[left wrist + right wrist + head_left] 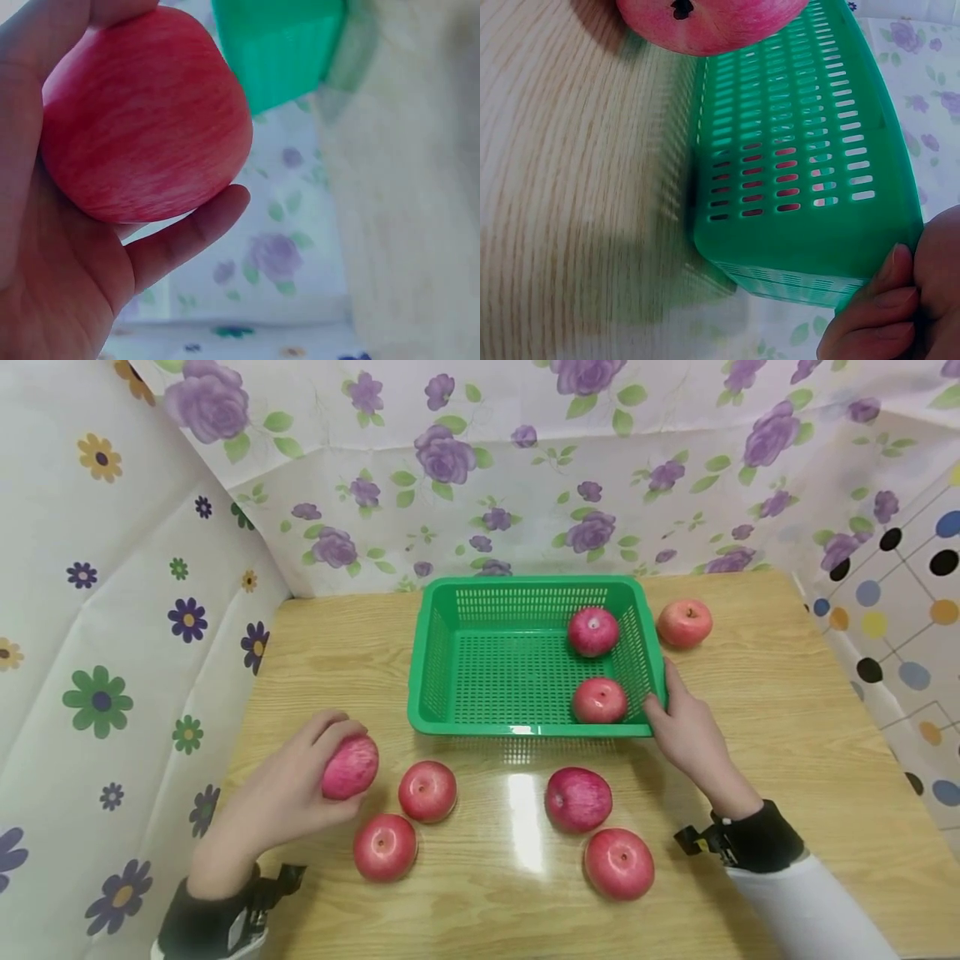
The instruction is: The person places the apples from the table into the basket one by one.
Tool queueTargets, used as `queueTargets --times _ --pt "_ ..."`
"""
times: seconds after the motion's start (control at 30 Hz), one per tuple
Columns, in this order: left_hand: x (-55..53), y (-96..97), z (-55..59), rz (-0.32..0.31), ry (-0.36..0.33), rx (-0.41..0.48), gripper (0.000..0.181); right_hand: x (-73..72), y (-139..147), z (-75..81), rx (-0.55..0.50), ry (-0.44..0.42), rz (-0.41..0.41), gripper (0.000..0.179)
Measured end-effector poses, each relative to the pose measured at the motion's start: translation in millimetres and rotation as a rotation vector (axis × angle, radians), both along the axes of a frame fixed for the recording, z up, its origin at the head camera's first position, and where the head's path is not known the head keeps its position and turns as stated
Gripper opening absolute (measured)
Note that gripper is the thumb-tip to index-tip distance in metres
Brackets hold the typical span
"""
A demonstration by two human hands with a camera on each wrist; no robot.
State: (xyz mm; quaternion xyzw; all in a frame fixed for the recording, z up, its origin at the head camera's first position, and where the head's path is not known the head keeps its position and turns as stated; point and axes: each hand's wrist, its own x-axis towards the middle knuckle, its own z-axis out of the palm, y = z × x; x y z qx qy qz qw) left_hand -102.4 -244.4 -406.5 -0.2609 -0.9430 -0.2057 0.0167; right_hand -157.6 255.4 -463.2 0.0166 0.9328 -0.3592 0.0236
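My left hand (296, 785) grips a red apple (351, 767) above the left part of the table; the left wrist view shows fingers and thumb round that apple (150, 120). With my right hand (692, 731) I hold the near right corner of the green basket (487, 728), thumb over its rim. In the right wrist view the fingers (877, 322) curl at the basket edge (810, 240). Inside the basket, at its right end, lie a darker apple (593, 632) and a lighter apple (600, 701).
Before the basket, two apples sit left, one apple (427, 791) behind another apple (385, 847). Two more, a dark apple (578, 799) and a red apple (618, 863), sit right. A paler apple (685, 623) stands beyond the basket's right side. Flowered cloth (450, 510) hangs behind the wooden table (765, 693).
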Motion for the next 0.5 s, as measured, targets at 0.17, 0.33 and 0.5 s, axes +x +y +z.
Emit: queueTargets --times 0.17,0.33,0.5 --pt "-18.5 23.5 15.6 -0.078 0.039 0.030 0.075 0.1 1.5 0.0 0.000 -0.004 0.003 0.066" --pt "-40.2 51.7 27.1 -0.167 0.111 0.032 0.068 -0.2 2.5 1.7 0.005 -0.020 0.006 0.066" --pt "-57.7 81.8 38.9 -0.231 0.148 0.031 0.066 -0.2 1.5 4.3 0.014 -0.032 0.014 0.067"
